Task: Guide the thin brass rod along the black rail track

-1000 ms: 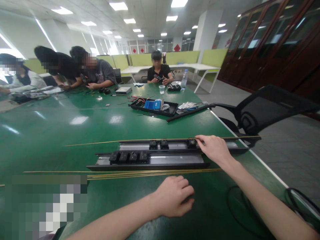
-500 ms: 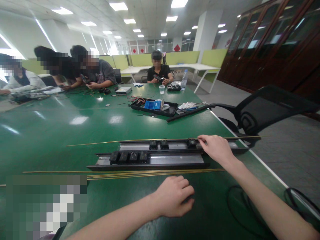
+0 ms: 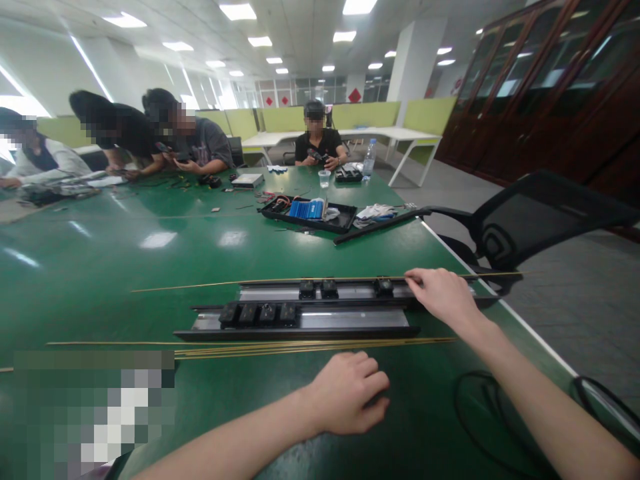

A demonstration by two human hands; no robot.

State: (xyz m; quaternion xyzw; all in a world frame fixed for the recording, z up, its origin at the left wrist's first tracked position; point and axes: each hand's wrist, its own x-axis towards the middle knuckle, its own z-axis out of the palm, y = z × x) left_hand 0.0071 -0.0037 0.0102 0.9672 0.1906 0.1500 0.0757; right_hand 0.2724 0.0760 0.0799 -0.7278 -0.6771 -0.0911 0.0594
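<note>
Above the rear edge of the rear channel (image 3: 360,289), my right hand (image 3: 443,293) pinches a long thin brass-coloured rod (image 3: 225,284). The rod runs nearly level from the left across the channel and beyond its right end. Several black square blocks (image 3: 329,289) sit in this channel, one just left of my fingertips. A second metal channel with black edges (image 3: 350,319) lies in front, with a row of black blocks (image 3: 267,313) in its left part. My left hand (image 3: 350,392) rests on the table with loosely curled fingers, thumb apart, nothing visible in it.
Several brass rods (image 3: 280,349) lie in front of the channels. A black tray (image 3: 343,217) with a blue part, gloves (image 3: 375,215) and a black strip (image 3: 377,228) lie farther back. A chair (image 3: 525,220) stands right; cables lie near my right forearm. Several people sit across the green table.
My right hand has slid a little to the right along the rod, away from the nearest block. My left hand and the channels have stayed put.
</note>
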